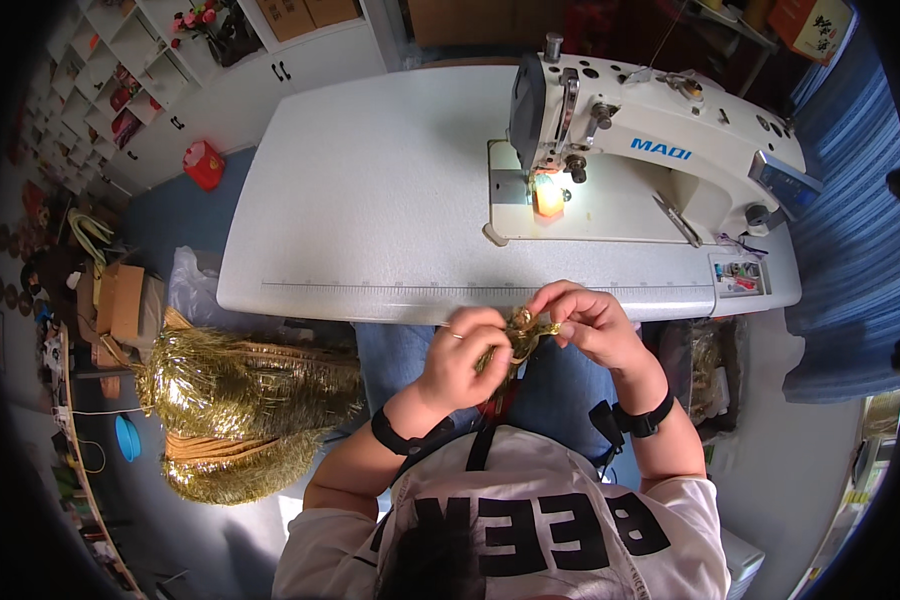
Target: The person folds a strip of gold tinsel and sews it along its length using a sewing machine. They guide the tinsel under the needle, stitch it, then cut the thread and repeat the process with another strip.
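Note:
Above my lap, just off the table's front edge, a small piece of gold tinsel trim is between my two hands. My right hand pinches one end of it between thumb and fingers. Curled and slightly blurred, my left hand grips the trim's other side, and its fingers hide part of it. Farther left, a large bundle of gold tinsel fringe hangs beside my leg, with tan header bands showing along it. The white sewing machine stands beyond my right hand, its lamp lit over the needle area.
The machine table has a ruler scale along its front. Metal tweezers lie on the machine bed, near an inset tray of small items. A blue curtain hangs at right. A cardboard box and plastic bag are at left.

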Action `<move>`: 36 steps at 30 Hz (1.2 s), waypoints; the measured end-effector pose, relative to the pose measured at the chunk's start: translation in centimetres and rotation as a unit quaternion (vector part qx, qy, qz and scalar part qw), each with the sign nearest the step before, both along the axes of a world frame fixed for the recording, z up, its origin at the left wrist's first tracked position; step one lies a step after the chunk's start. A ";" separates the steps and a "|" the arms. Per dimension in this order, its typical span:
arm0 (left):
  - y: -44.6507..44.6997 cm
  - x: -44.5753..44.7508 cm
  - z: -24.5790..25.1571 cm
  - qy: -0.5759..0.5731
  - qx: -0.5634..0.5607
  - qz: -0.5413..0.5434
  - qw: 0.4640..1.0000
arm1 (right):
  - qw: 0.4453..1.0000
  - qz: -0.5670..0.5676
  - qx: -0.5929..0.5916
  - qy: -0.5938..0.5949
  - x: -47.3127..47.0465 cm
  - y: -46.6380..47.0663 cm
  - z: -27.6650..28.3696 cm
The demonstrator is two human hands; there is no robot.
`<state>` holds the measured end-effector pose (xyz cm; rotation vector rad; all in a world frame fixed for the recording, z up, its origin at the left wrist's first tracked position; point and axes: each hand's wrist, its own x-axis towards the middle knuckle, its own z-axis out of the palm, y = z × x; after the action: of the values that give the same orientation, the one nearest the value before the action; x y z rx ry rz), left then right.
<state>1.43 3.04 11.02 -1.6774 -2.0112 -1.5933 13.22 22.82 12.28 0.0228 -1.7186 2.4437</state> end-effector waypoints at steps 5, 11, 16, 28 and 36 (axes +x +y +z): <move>1.0 -1.0 0.2 -0.225 -0.056 -0.037 0.972 | 0.991 0.121 0.050 -0.026 -0.2 -0.3 0.7; 0.0 -1.8 0.0 -0.230 -0.163 -0.153 0.947 | 0.983 0.147 0.073 -0.078 1.1 -0.6 2.0; -1.7 -2.5 -1.4 -0.257 -0.133 -0.185 0.939 | 0.987 0.105 0.097 -0.071 1.7 -0.2 3.0; -6.6 -5.3 -4.4 -0.365 -0.114 -0.172 0.908 | 0.995 0.056 0.058 -0.053 3.0 1.7 4.0; -6.5 -5.3 -4.7 -0.336 -0.024 -0.044 0.941 | 0.991 0.052 0.100 -0.070 3.1 1.4 3.5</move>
<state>-3.82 -3.49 6.29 -1.3599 -2.2718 -2.4185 16.36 24.22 15.81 -0.0380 -2.0674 2.3846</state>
